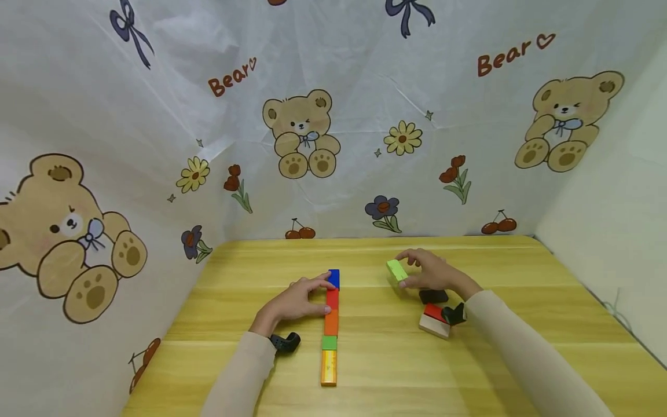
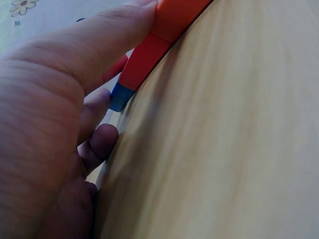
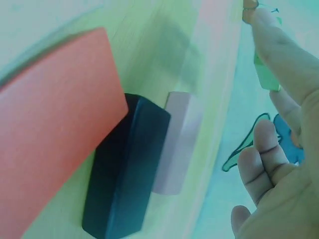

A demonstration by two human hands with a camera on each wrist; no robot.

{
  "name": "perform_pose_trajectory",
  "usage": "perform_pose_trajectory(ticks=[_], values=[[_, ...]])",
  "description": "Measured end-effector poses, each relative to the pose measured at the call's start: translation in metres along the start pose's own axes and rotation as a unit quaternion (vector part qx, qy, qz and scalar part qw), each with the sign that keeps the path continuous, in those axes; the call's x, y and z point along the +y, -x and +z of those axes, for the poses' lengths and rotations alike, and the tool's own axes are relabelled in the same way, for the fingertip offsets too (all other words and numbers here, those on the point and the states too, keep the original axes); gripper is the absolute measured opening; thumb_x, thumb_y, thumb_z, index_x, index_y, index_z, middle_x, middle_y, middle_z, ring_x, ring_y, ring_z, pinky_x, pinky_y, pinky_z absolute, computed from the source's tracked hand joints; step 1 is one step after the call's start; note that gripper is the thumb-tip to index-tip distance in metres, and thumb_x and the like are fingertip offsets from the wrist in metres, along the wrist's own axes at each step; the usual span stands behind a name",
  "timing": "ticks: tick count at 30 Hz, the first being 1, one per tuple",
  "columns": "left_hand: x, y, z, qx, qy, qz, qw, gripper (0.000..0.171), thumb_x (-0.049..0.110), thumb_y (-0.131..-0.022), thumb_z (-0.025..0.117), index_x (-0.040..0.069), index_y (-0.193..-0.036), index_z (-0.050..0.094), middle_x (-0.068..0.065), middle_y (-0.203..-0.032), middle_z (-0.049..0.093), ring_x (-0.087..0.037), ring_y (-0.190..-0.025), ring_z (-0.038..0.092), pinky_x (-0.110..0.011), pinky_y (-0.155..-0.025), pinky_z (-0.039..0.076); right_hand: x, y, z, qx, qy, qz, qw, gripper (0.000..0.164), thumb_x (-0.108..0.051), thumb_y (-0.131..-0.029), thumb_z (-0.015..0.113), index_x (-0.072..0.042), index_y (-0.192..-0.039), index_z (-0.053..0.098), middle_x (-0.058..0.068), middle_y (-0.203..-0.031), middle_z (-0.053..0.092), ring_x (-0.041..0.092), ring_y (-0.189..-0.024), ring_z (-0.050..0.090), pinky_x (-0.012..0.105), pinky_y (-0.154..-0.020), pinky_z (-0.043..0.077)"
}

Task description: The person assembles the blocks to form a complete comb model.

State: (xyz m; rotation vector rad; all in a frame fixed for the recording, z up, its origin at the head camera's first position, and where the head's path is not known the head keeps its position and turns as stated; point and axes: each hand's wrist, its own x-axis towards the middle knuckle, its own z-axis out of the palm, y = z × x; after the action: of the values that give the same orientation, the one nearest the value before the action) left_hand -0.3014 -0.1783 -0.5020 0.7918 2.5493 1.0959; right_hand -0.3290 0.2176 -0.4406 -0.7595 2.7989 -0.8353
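A straight row of blocks runs away from the viewer: a yellow-orange block [image 1: 329, 370], a green block [image 1: 329, 343], an orange block [image 1: 331, 323], a red block [image 2: 144, 62] and a blue block [image 1: 334, 279] at the far end. Beside it, the left hand [image 1: 299, 298] rests its thumb against the orange block and a fingertip near the red-blue joint. To the right of the row, the right hand [image 1: 429, 271] pinches a lime green block [image 1: 397, 270] between thumb and fingers. That block also shows partly behind the thumb [image 3: 279, 55] in the right wrist view.
Near the right wrist lie a black block [image 3: 127, 169], a red block [image 1: 434, 313] and a beige block [image 1: 435, 326]. A pale pinkish block [image 3: 177, 144] stands beyond the black one. A bear-printed sheet [image 1: 359, 191] rises behind the wooden table [image 1: 250, 255].
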Motion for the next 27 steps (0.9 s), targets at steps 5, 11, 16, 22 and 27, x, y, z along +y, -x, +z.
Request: perform_pose_trajectory(ticks=[5, 11, 16, 22, 27], values=[[0.001, 0.002, -0.003, 0.001, 0.003, -0.004, 1.0000, 0.055, 0.055, -0.084, 0.075, 0.038, -0.135, 0.059, 0.019, -0.165, 0.025, -0.017, -0.128, 0.040, -0.055, -0.110, 0.034, -0.013, 0.004, -0.001, 0.026, -0.013, 0.008, 1.000, 0.064, -0.038, -0.083, 0.083, -0.015, -0.136, 0.056, 0.021, -0.123, 0.057, 0.039, -0.112, 0.052, 0.049, -0.089, 0.046], [-0.002, 0.004, -0.003, 0.001, 0.005, -0.007, 1.0000, 0.056, 0.055, -0.085, 0.075, 0.038, -0.135, 0.059, 0.019, -0.165, 0.025, -0.022, -0.135, 0.037, -0.060, -0.112, 0.031, -0.034, 0.015, 0.007, 0.089, -0.024, 0.015, 0.996, 0.064, -0.037, -0.079, 0.086, -0.014, -0.132, 0.058, 0.011, -0.116, 0.059, 0.030, -0.105, 0.052, 0.045, -0.087, 0.036], [-0.003, 0.003, -0.003, -0.004, 0.005, -0.001, 1.0000, 0.057, 0.055, -0.085, 0.074, 0.036, -0.136, 0.059, 0.019, -0.165, 0.024, -0.023, -0.140, 0.034, -0.060, -0.114, 0.028, -0.054, 0.033, 0.022, 0.119, -0.058, 0.042, 0.990, 0.067, -0.040, -0.074, 0.089, -0.016, -0.128, 0.059, 0.012, -0.113, 0.058, 0.029, -0.104, 0.051, 0.042, -0.087, 0.037], [-0.001, 0.000, -0.004, -0.006, -0.003, 0.002, 1.0000, 0.055, 0.054, -0.086, 0.074, 0.036, -0.136, 0.059, 0.021, -0.165, 0.022, -0.019, -0.134, 0.038, -0.057, -0.113, 0.031, -0.082, 0.053, 0.039, 0.113, -0.100, 0.057, 0.987, 0.064, -0.041, -0.073, 0.089, -0.021, -0.127, 0.059, 0.008, -0.114, 0.056, 0.032, -0.106, 0.051, 0.039, -0.087, 0.044], [0.000, -0.001, -0.003, -0.006, 0.001, 0.000, 1.0000, 0.055, 0.055, -0.086, 0.074, 0.038, -0.136, 0.058, 0.022, -0.165, 0.023, -0.023, -0.145, 0.030, -0.060, -0.116, 0.027, -0.103, 0.064, 0.054, 0.122, -0.094, 0.054, 0.987, 0.063, -0.042, -0.071, 0.091, -0.021, -0.123, 0.061, 0.002, -0.109, 0.058, 0.029, -0.104, 0.052, 0.037, -0.084, 0.044]])
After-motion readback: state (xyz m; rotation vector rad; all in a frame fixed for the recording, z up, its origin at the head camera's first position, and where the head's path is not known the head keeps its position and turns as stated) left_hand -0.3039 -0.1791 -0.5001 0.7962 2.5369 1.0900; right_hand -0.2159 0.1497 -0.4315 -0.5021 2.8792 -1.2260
